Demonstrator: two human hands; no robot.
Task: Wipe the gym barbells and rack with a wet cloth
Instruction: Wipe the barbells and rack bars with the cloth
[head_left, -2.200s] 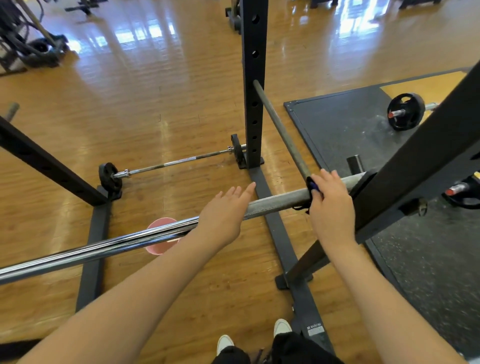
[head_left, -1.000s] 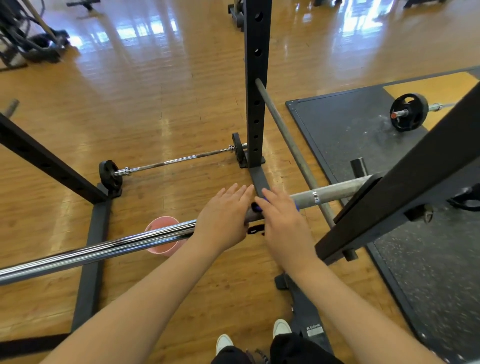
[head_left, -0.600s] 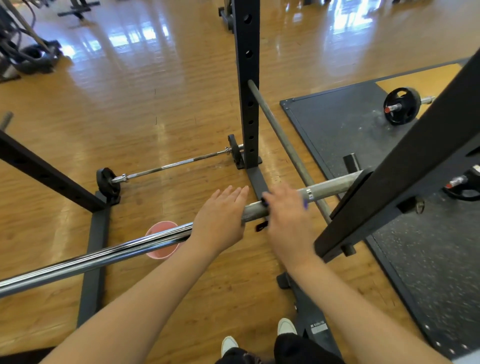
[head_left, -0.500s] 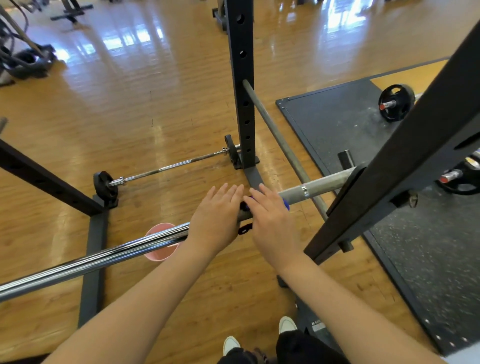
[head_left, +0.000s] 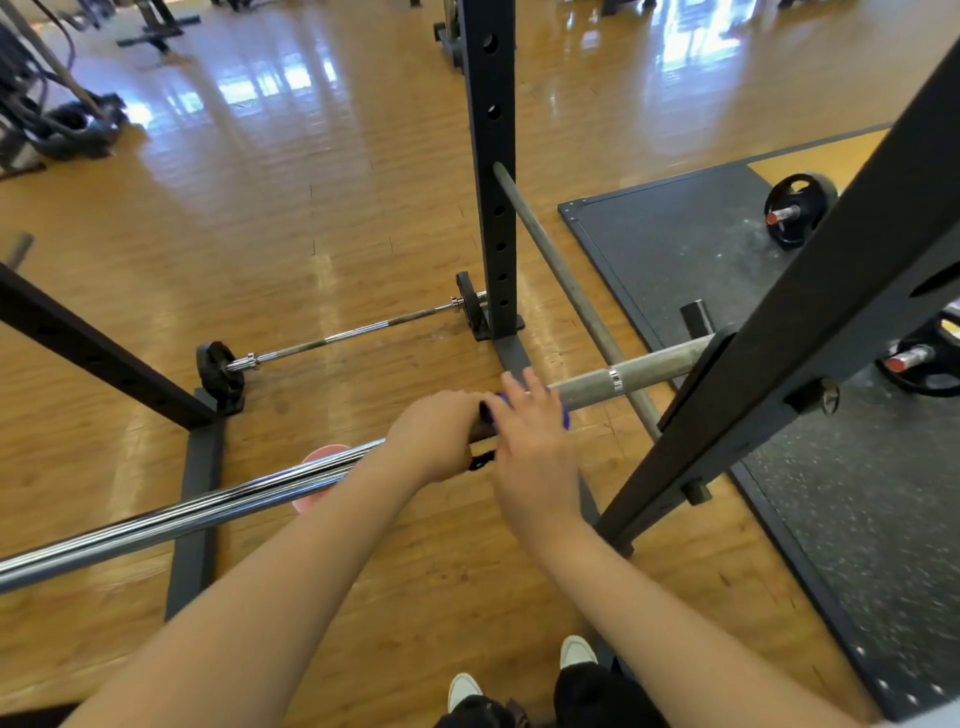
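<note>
A long steel barbell (head_left: 182, 514) lies across the black rack (head_left: 810, 312), its grey sleeve end (head_left: 639, 371) running right to the rack's slanted post. My left hand (head_left: 434, 434) is curled over the bar just left of the sleeve. My right hand (head_left: 530, 441) lies on top of the bar beside it, pressing a blue cloth (head_left: 563, 418) onto the sleeve. Only a blue edge and a dark dangling bit of the cloth show under the hands.
A pink bucket (head_left: 317, 457) stands on the wooden floor under the bar. A small barbell (head_left: 353, 335) lies by the rack upright (head_left: 491, 171). A grey safety bar (head_left: 566, 291) slants past. The rubber mat (head_left: 675, 244) holds plated barbells (head_left: 795, 210).
My right hand slid the cloth from the sleeve's far right end leftwards along the bar to my left hand. My left hand's fingers have curled over the bar.
</note>
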